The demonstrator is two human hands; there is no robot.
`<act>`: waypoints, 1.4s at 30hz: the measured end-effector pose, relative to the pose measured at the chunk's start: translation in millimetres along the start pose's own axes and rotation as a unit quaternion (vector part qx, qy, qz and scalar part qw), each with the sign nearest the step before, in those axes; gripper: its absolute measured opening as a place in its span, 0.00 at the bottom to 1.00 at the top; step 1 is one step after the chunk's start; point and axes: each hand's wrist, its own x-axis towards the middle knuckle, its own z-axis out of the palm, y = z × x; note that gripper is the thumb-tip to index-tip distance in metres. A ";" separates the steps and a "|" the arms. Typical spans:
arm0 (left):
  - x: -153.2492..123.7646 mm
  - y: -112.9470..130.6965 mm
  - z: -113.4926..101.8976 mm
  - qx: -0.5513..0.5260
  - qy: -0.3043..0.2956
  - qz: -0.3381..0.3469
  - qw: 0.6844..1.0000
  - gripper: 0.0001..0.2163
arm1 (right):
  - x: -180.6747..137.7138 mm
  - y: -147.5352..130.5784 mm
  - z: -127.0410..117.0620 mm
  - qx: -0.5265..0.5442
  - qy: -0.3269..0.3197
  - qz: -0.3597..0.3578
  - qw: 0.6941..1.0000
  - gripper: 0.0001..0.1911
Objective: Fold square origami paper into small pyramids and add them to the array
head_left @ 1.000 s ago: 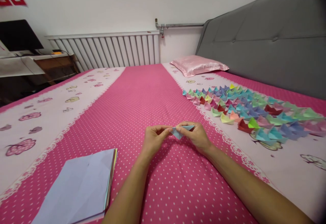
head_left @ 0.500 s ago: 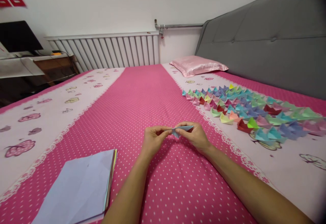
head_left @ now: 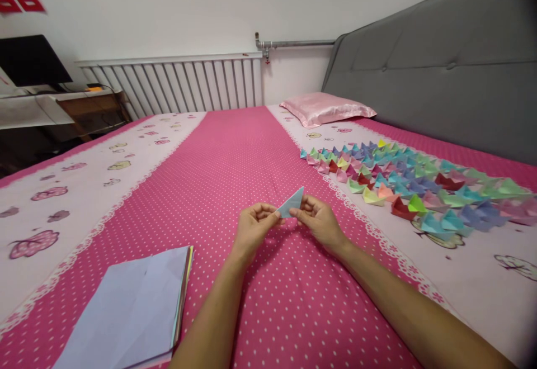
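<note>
A small light-blue piece of folded paper (head_left: 291, 203), triangular with one point upward, is held above the pink dotted bedspread. My left hand (head_left: 255, 225) pinches its left corner between thumb and fingers. On the other side my right hand (head_left: 320, 221) grips the paper's right part, the thumb lying on its near face and the fingers behind. To the right, rows of folded paper boats (head_left: 413, 181) in many colours stand on the bed. At lower left lies a stack of paper sheets (head_left: 130, 307) with a pale lilac one on top.
A pink satin pillow (head_left: 325, 108) lies at the far end near the grey headboard (head_left: 440, 56). Beyond the bed a white radiator (head_left: 176, 85) runs along the wall. A dark monitor (head_left: 31, 60) stands on a desk at far left.
The folded paper has turned from nearly edge-on to showing a broad triangular face, its tip now pointing up. My right fingers have shifted their hold on it; both hands stay in about the same place.
</note>
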 end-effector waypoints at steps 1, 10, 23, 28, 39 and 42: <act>-0.2 -0.3 -0.1 0.010 -0.006 -0.005 1.000 0.10 | 0.0 -0.5 -0.3 -0.005 0.000 -0.003 1.000 0.16; 4.8 -7.0 -4.9 0.082 -0.006 -0.007 0.997 0.14 | -5.2 -2.3 1.6 -0.056 -0.076 -0.014 0.995 0.12; 1.1 -3.9 -4.2 0.047 0.013 -0.013 0.999 0.12 | -1.8 -5.4 1.8 0.070 0.037 0.077 0.994 0.14; 1.7 -4.0 -4.1 0.048 0.006 -0.002 0.999 0.12 | -0.8 -4.3 0.9 0.057 0.019 0.085 0.995 0.13; -2.8 7.7 2.2 -0.014 -0.021 0.004 1.000 0.14 | 1.4 1.1 -1.4 0.120 0.013 0.131 0.984 0.15; -2.4 7.5 2.0 -0.038 -0.008 -0.008 0.999 0.14 | 2.2 4.7 -2.2 0.150 -0.004 0.166 0.974 0.15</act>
